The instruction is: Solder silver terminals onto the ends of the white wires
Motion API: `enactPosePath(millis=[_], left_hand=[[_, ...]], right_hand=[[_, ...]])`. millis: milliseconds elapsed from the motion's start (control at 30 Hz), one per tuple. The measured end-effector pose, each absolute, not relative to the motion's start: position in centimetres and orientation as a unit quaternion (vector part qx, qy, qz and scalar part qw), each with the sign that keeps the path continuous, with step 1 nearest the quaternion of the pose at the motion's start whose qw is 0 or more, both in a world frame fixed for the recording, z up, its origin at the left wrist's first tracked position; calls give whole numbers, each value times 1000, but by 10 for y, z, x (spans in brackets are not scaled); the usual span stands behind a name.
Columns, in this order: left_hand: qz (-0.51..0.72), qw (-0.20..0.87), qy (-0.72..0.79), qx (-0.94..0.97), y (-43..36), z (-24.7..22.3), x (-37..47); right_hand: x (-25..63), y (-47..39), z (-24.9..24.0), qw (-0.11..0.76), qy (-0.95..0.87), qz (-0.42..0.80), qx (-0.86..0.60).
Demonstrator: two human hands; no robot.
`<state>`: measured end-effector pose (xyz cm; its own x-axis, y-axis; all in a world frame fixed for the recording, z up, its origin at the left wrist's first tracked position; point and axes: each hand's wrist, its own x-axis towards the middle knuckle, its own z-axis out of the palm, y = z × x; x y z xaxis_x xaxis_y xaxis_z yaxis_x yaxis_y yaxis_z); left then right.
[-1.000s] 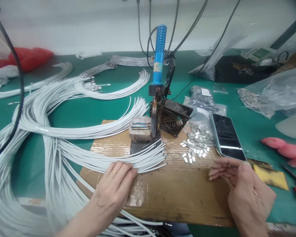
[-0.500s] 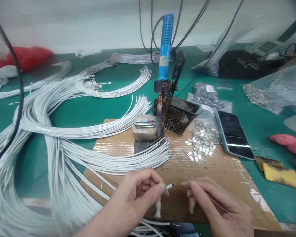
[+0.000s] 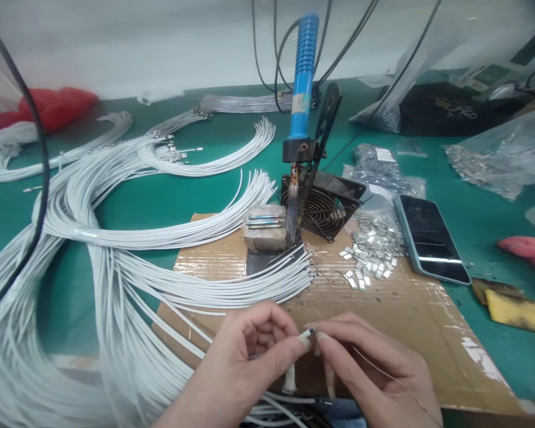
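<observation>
My left hand (image 3: 261,351) pinches a white cable (image 3: 306,334) close to its dark tip, between thumb and fingers. Right up against that tip are the thumb and index finger of my right hand (image 3: 374,362), pressed together. A thin wire (image 3: 374,364), which looks like solder wire, runs across the right hand and pokes out past its fingertips. Beyond the hands lies a bundle of white cables (image 3: 249,285) with bare dark ends. Upright behind it stands a soldering iron with a blue handle (image 3: 304,83), its tip end beside a stained block (image 3: 266,229).
A cardboard sheet (image 3: 383,333) covers the green table. Small metal clips (image 3: 370,249) lie scattered near a phone (image 3: 432,238). A black fan (image 3: 330,208) sits behind the iron. Coiled white cables (image 3: 22,356) fill the left. A yellow sponge (image 3: 519,310) lies at right.
My right hand has moved left, and its fingertips have closed the gap to the cable tip in my left hand. The whole view has shifted slightly.
</observation>
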<state>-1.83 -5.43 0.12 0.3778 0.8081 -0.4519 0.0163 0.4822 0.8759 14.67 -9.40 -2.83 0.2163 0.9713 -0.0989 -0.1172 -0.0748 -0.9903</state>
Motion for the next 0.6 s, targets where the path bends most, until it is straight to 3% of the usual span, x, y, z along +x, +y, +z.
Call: enactPosePath(millis=[600], left_hand=[[272,731,439,445,-61,-1,-27]], right_hand=[[163,-92,-38,527,-472,531,-467]])
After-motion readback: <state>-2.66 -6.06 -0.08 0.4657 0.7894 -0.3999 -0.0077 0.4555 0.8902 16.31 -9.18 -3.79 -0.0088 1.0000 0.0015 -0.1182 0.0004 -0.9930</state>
